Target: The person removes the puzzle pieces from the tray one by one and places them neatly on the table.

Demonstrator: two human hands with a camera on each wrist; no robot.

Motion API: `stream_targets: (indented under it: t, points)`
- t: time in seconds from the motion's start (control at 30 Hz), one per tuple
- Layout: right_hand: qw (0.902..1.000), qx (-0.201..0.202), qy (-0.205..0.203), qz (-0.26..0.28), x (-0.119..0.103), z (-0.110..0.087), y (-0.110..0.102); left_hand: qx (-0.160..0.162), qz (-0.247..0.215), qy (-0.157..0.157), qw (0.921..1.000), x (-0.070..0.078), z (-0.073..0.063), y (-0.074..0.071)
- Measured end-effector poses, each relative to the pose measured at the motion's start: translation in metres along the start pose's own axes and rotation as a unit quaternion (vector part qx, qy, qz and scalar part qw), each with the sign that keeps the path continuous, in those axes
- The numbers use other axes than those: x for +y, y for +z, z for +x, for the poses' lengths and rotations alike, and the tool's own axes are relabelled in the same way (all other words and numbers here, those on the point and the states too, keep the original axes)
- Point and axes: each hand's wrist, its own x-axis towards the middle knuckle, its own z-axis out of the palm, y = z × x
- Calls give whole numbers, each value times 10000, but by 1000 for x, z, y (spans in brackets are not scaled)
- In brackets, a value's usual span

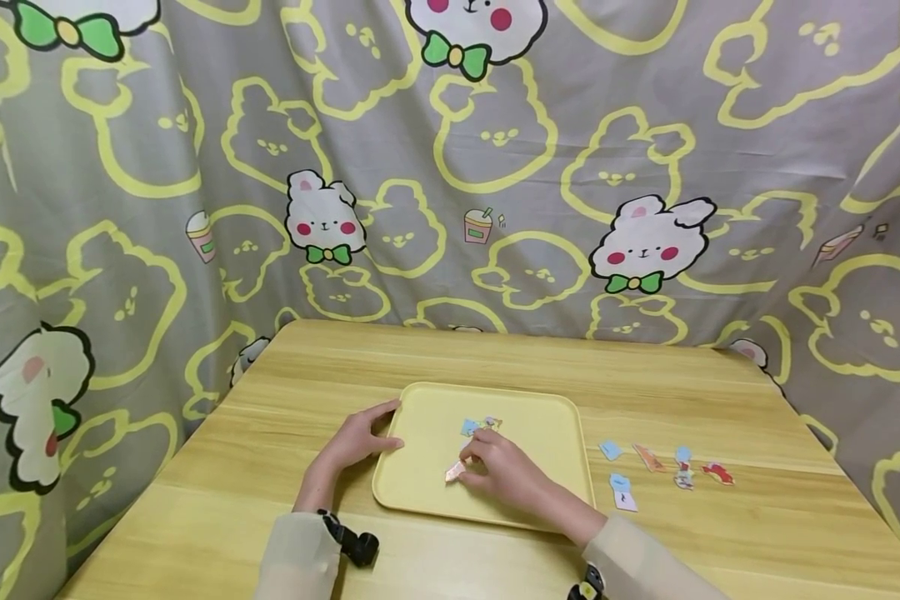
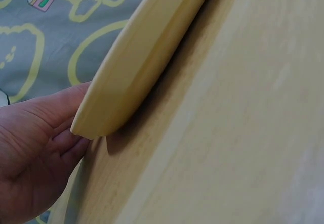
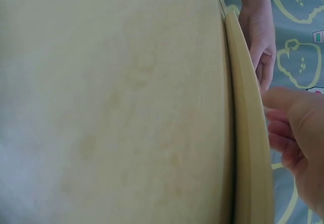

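Note:
A pale yellow tray [image 1: 427,492] lies on the wooden table. My left hand [image 1: 356,437] grips its left rim, the thumb reaching over the edge. From the left wrist view, fingers of that hand [image 2: 35,143] are curled by the tray's outer wall [image 2: 126,77]. Above the tray, my right hand [image 1: 506,471] pinches a small pinkish puzzle piece [image 1: 456,472] between thumb and fingers. Just beyond the right fingertips, a light blue puzzle piece [image 1: 468,427] and a yellowish, multicoloured one [image 1: 491,424] lie together on the tray, partly covered by the hand.
Right of the tray, several puzzle pieces are spread on the table [image 1: 727,550]: a blue one [image 1: 610,450], a blue and white one [image 1: 623,492], an orange one [image 1: 648,457], a blue and patterned one [image 1: 683,468] and a red one [image 1: 718,473]. A patterned curtain [image 1: 420,167] hangs behind.

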Motion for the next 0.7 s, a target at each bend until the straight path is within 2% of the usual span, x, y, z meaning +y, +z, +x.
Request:
stream_targets:
  t: [0.13, 0.3, 0.57, 0.7]
  points:
    - [9983, 98, 39, 572, 0, 0, -1, 2, -1, -2, 10000, 0, -1, 0]
    - [9905, 549, -126, 1256, 1, 0, -2, 1, 15, 8, 10000, 0, -2, 0]
    - [9790, 901, 219, 1818, 0, -2, -8, -5, -9, 12, 10000, 1, -1, 1]
    - [9757, 964, 204, 1955, 0, -2, -9, 0, -52, 3, 10000, 0, 0, 0]
